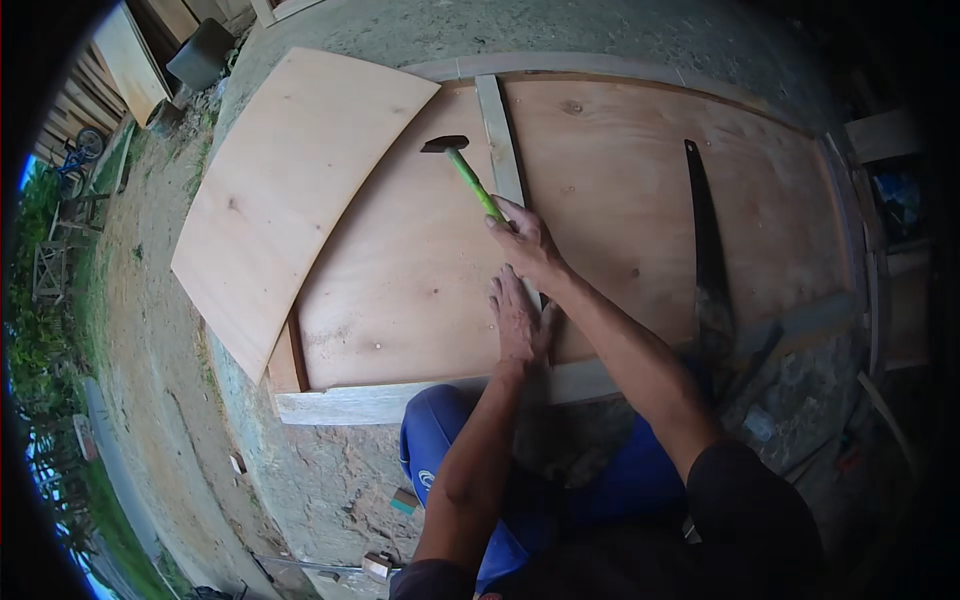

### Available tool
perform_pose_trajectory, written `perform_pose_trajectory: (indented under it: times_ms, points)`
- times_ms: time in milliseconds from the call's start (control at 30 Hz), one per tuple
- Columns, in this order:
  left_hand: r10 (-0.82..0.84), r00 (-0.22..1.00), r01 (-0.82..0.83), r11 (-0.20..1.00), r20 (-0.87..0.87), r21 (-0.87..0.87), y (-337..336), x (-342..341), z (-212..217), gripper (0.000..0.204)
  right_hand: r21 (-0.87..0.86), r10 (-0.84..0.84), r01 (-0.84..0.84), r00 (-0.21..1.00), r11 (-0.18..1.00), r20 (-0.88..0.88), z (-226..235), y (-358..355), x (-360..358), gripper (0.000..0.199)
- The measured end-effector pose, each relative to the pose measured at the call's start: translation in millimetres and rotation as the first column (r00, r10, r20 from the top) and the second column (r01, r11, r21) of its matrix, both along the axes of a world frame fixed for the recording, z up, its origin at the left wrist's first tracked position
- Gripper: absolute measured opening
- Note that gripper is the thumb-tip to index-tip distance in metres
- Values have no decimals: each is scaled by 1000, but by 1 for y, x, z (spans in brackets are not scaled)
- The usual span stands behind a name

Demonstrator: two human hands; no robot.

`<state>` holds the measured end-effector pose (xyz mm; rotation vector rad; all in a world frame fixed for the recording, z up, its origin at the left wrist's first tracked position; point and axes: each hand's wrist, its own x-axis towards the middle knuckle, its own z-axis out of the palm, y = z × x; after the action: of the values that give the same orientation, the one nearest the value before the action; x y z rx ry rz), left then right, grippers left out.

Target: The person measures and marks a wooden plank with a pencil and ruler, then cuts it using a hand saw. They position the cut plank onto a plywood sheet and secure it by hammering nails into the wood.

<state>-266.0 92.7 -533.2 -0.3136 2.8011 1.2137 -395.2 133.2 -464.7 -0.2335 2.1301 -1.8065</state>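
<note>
A hammer with a bright green handle and dark metal head is in my right hand, its fingers wrapped round the lower handle. The head hovers or rests over the plywood left of the crosspiece; I cannot tell which. Just nearer to me, my left hand lies with fingers spread on the wooden crosspiece. That strip runs across a framed plywood panel, splitting it into two bays. Whether a nail is under my hands cannot be seen.
A loose plywood sheet overlaps the frame's left end. In the right bay lies a handsaw, blade pointing away. The frame's near rail runs by my knees. Small wood blocks sit on the rough ground, with grass at far left.
</note>
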Motion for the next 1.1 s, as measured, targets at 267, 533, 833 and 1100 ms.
perform_pose_trajectory:
  times_ms: [267,533,833,1100]
  points:
    - [88,957,-73,995,278,-64,-21,28,21,83,504,372,-251,915,827,-155,63,163,111,42]
    - [-105,921,167,977,376,-135,-31,89,14,82,178,-346,299,860,938,375,20,114,267,28]
    - [-161,898,243,957,410,-155,-20,91,30,82,-90,-181,471,499,877,847,22,115,279,32]
    - [-155,909,229,962,387,-150,-25,92,26,81,-119,-91,410,456,904,885,21,119,273,32]
